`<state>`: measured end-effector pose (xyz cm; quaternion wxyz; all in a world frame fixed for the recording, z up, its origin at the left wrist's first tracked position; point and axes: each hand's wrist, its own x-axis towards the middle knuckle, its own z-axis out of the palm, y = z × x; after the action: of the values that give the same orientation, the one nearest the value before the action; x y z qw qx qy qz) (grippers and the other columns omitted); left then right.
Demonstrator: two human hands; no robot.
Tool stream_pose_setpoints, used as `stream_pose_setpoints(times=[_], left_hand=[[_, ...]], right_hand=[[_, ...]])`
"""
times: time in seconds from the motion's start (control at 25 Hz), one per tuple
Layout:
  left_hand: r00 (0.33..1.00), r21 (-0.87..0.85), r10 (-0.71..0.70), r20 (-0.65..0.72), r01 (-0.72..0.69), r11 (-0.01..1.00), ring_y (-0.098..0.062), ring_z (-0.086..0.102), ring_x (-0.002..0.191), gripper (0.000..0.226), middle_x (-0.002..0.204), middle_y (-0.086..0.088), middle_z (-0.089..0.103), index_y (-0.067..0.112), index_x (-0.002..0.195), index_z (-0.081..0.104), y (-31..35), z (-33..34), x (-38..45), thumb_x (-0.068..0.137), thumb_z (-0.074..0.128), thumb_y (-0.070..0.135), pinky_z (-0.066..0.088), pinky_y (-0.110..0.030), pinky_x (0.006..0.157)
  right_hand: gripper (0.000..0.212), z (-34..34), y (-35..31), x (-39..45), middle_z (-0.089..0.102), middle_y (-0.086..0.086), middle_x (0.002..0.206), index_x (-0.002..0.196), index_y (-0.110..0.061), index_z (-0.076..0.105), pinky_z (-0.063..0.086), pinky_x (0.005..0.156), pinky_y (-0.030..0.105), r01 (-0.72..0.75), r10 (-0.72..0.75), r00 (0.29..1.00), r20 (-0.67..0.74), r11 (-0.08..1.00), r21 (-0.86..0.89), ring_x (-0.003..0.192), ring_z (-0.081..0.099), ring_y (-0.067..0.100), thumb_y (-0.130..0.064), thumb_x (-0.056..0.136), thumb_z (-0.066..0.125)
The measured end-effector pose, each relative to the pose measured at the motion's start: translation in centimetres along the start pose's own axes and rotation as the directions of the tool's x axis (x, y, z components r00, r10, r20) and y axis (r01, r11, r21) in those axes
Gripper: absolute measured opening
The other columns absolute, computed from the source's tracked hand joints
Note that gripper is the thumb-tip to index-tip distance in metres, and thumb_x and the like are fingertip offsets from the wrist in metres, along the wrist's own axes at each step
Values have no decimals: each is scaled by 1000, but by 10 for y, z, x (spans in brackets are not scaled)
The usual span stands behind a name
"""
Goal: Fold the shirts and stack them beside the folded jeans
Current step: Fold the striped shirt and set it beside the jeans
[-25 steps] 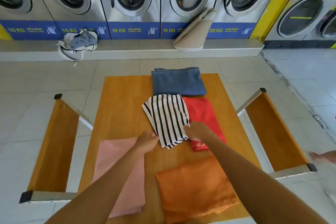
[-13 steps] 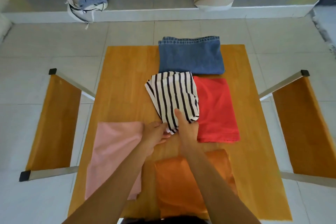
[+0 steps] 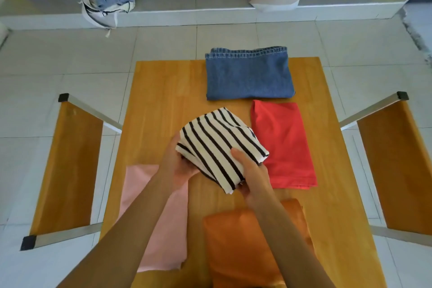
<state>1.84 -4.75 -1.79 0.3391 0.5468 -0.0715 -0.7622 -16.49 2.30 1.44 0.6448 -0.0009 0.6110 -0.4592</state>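
Now that the black-and-white striped folded shirt has come up off the wooden table, where it lay flat half a second ago, we read this as the carry step. Left hand cups the bundle's left edge from beneath, grip closed on cloth; right hand clamps the near corner, thumb on top, also holding the shirt. It hangs between the hands, just left of the folded red shirt, which lies just in front of the folded blue denim jeans. Pink shirt and orange shirt lie flat near us, likely not yet stacked. Next we'd guess it goes onto the red one.
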Motion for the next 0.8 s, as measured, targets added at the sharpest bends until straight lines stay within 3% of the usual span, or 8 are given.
stream_pose_setpoints(times=[0.12,0.28,0.36,0.48,0.64,0.8], left_hand=[[996,-251,-45,82,64,966,-31,67,110,70,123,-14,68,11,124,64,12,-12,6,86,45,67,57,-45,86],[977,-233,-14,214,65,970,-30,68,109,67,121,-14,69,9,119,69,28,-33,9,87,49,64,57,-46,84],[966,-133,-46,255,83,988,-33,64,116,66,126,-14,67,14,119,70,50,-48,6,81,56,66,54,-49,89],[970,148,-125,208,95,984,-34,62,118,70,125,-14,68,17,117,71,89,-71,5,71,65,70,50,-50,97],[999,500,4,41,-24,866,-28,72,101,68,109,-11,75,13,118,68,133,-82,9,63,84,51,52,-46,97],[978,447,202,-50,-159,880,-25,73,96,49,105,-8,76,15,119,66,174,-95,29,74,82,25,56,-45,90]], right_hand=[[51,0,-6,-14,78,7,101,117,-17,65,60,64,35,21,-17,997,79,998,-54,90,76,25,-25,71,86],[55,4,-32,-21,76,9,108,119,-18,67,60,83,45,84,-47,981,189,977,-194,99,74,28,-28,69,86],[53,10,-44,-18,75,10,111,119,-19,67,58,87,47,99,-15,962,273,949,-298,102,73,29,-28,70,86],[54,33,-61,-5,76,8,111,121,-21,66,60,83,41,120,47,936,348,889,-442,102,73,27,-28,71,85],[46,82,-69,34,76,3,110,118,-23,65,60,85,39,190,20,944,328,781,-595,98,74,21,-27,76,83],[46,137,-79,79,72,3,116,121,-17,64,57,91,42,308,-133,943,307,700,-644,104,70,20,-30,80,81]])
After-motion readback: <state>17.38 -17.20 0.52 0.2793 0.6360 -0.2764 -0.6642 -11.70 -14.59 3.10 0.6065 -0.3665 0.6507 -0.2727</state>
